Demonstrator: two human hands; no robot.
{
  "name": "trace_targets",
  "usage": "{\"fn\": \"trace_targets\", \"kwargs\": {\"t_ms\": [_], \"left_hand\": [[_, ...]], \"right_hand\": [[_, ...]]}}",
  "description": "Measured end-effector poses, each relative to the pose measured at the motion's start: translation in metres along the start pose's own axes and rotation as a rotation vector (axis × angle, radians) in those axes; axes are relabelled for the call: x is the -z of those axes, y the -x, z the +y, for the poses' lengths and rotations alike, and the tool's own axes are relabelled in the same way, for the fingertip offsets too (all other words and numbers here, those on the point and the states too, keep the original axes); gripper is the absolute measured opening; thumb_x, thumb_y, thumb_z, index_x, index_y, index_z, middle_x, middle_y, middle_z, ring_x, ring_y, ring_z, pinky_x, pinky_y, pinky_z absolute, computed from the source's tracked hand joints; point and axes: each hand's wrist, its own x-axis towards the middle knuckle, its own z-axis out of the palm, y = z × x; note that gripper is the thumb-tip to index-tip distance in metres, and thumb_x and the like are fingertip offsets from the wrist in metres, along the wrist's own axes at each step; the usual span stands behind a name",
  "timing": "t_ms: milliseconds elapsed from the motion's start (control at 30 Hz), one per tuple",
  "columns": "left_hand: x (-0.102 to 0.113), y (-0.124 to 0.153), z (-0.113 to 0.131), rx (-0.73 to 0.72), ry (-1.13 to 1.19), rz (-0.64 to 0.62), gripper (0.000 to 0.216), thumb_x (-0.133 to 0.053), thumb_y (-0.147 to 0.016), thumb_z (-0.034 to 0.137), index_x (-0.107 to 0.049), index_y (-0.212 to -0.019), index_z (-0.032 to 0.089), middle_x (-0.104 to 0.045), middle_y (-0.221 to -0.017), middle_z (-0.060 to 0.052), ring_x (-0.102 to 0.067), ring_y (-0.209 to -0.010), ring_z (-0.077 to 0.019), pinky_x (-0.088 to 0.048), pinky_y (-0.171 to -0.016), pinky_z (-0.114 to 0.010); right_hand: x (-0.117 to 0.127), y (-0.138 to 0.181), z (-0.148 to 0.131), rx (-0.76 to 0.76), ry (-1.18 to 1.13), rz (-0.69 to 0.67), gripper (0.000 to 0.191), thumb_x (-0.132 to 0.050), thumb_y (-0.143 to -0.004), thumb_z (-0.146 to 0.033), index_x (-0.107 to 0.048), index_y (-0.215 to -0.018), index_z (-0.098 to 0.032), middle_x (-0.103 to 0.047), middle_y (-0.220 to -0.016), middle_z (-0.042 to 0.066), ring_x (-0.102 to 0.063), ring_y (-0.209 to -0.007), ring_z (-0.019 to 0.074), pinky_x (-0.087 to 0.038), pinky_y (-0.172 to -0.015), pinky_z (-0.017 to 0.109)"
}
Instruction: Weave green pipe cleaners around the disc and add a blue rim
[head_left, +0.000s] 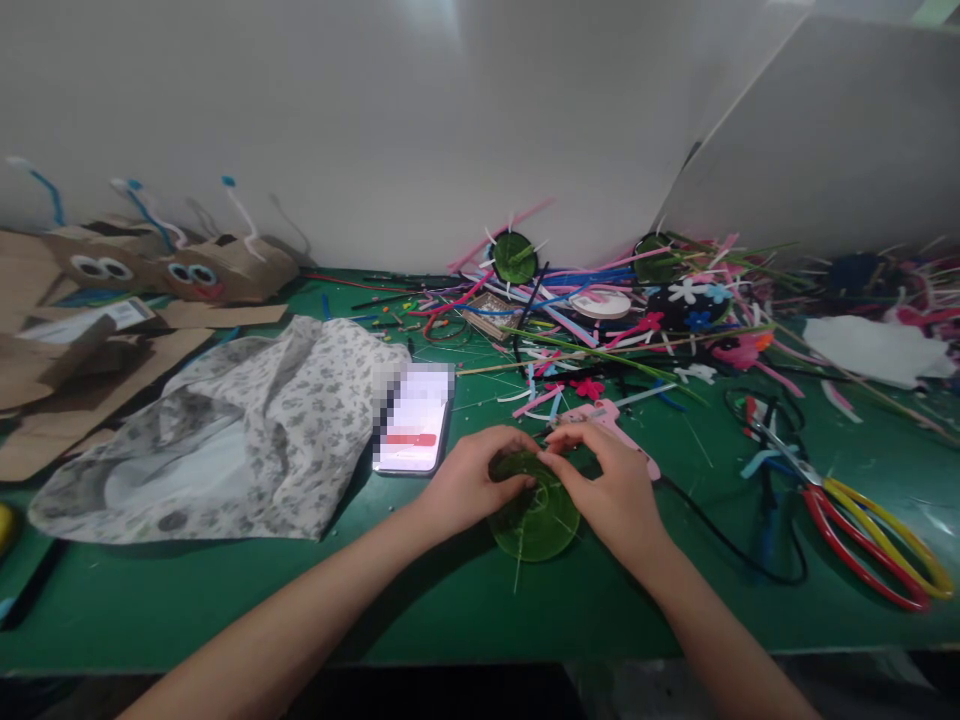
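Observation:
A translucent green disc (541, 530) with ring-like ridges is tilted up just above the table's front part. My left hand (474, 480) grips its left side, the thumb lying across its face and the fingers behind the far rim. At that far rim my right hand (613, 485) has thumb and forefinger pinched together, close to the left fingertips; a small dark bit shows there, too small to name. Fine glue-like threads hang from the disc. Just behind my right hand lies a pink glue gun (616, 428), partly covered by the fingers, with its black cord running right.
Left of my hands lie a phone (411, 420) and a patterned cloth (247, 430). Scissors (862, 520) with red and yellow handles lie right. Pipe cleaners (570, 330) and similar green discs (516, 258) pile up behind. Cardboard figures (202, 272) stand back left, by the wall.

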Motion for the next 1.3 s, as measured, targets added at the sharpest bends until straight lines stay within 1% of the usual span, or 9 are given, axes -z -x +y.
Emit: {"fn": "trace_targets", "kwargs": {"t_ms": [67,200,300,367,433,533,600,967,1300], "left_hand": [[0.000,0.000,0.000,0.002,-0.005,0.001,0.025,-0.068,-0.075,0.015,-0.063,-0.098,0.021,-0.066,-0.090,0.000,-0.061,-0.082,-0.0167,-0.048,-0.074,-0.027],[0.001,0.000,0.002,0.007,0.003,-0.013,0.024,-0.068,-0.075,0.016,-0.063,-0.098,0.021,-0.066,-0.092,0.000,-0.061,-0.083,-0.0165,-0.049,-0.076,-0.028],[0.001,0.000,0.002,0.002,0.007,-0.013,0.025,-0.068,-0.075,0.015,-0.063,-0.098,0.021,-0.066,-0.092,0.000,-0.061,-0.083,-0.0159,-0.049,-0.076,-0.028],[0.001,0.000,0.001,0.006,0.004,-0.009,0.025,-0.068,-0.075,0.015,-0.063,-0.099,0.022,-0.066,-0.092,0.000,-0.061,-0.082,-0.0158,-0.049,-0.074,-0.027],[0.000,0.000,0.000,0.011,-0.002,-0.001,0.025,-0.068,-0.075,0.016,-0.063,-0.098,0.022,-0.066,-0.090,0.000,-0.061,-0.081,-0.0161,-0.049,-0.073,-0.028],[-0.001,0.000,0.000,0.024,-0.002,0.007,0.025,-0.069,-0.074,0.016,-0.063,-0.098,0.021,-0.065,-0.088,0.000,-0.061,-0.080,-0.0167,-0.048,-0.073,-0.029],[0.000,-0.001,0.001,0.034,0.010,0.005,0.024,-0.068,-0.073,0.016,-0.063,-0.097,0.021,-0.066,-0.087,0.000,-0.061,-0.079,-0.0163,-0.048,-0.073,-0.028],[-0.001,0.000,0.000,0.020,0.038,0.015,0.023,-0.065,-0.073,0.013,-0.061,-0.095,0.019,-0.063,-0.080,0.002,-0.059,-0.073,-0.0143,-0.044,-0.065,-0.024],[0.001,0.001,0.001,-0.009,-0.016,-0.003,0.034,-0.064,-0.072,0.012,-0.064,-0.103,0.023,-0.063,-0.089,0.000,-0.057,-0.075,-0.0148,-0.043,-0.062,-0.024]], "right_hand": [[0.000,0.001,0.001,-0.012,-0.032,0.092,0.002,-0.061,-0.081,-0.025,-0.062,-0.081,-0.022,-0.068,-0.084,0.001,-0.064,-0.082,0.0177,-0.050,-0.075,0.030],[0.007,0.001,0.003,-0.078,-0.094,0.345,0.012,-0.059,-0.084,-0.034,-0.064,-0.084,-0.023,-0.069,-0.087,0.004,-0.065,-0.086,0.0195,-0.052,-0.077,0.032],[0.016,-0.001,0.006,-0.114,-0.091,0.420,0.015,-0.058,-0.085,-0.034,-0.066,-0.090,-0.023,-0.070,-0.092,0.005,-0.067,-0.089,0.0203,-0.053,-0.078,0.032],[0.020,-0.003,0.009,-0.114,-0.097,0.367,0.019,-0.054,-0.087,-0.034,-0.064,-0.098,-0.023,-0.071,-0.096,0.006,-0.067,-0.090,0.0206,-0.053,-0.079,0.033],[0.023,-0.002,0.012,-0.092,-0.100,0.237,0.023,-0.051,-0.088,-0.033,-0.061,-0.106,-0.023,-0.071,-0.099,0.007,-0.068,-0.092,0.0207,-0.054,-0.078,0.033],[0.021,0.002,0.015,-0.041,-0.054,0.016,0.026,-0.055,-0.084,-0.028,-0.058,-0.110,-0.024,-0.072,-0.098,0.005,-0.067,-0.094,0.0207,-0.053,-0.081,0.034],[0.018,0.006,0.015,-0.019,-0.018,-0.053,0.028,-0.058,-0.081,-0.024,-0.058,-0.109,-0.024,-0.072,-0.093,0.002,-0.068,-0.094,0.0206,-0.052,-0.083,0.034],[0.006,0.022,0.011,0.060,0.204,-0.066,0.030,-0.053,-0.085,-0.026,-0.056,-0.115,-0.023,-0.071,-0.098,0.004,-0.066,-0.096,0.0212,-0.051,-0.079,0.035],[0.005,0.020,0.010,-0.049,0.039,-0.086,0.028,-0.056,-0.084,-0.022,-0.057,-0.111,-0.025,-0.072,-0.094,0.000,-0.068,-0.090,0.0183,-0.053,-0.076,0.031]]}}
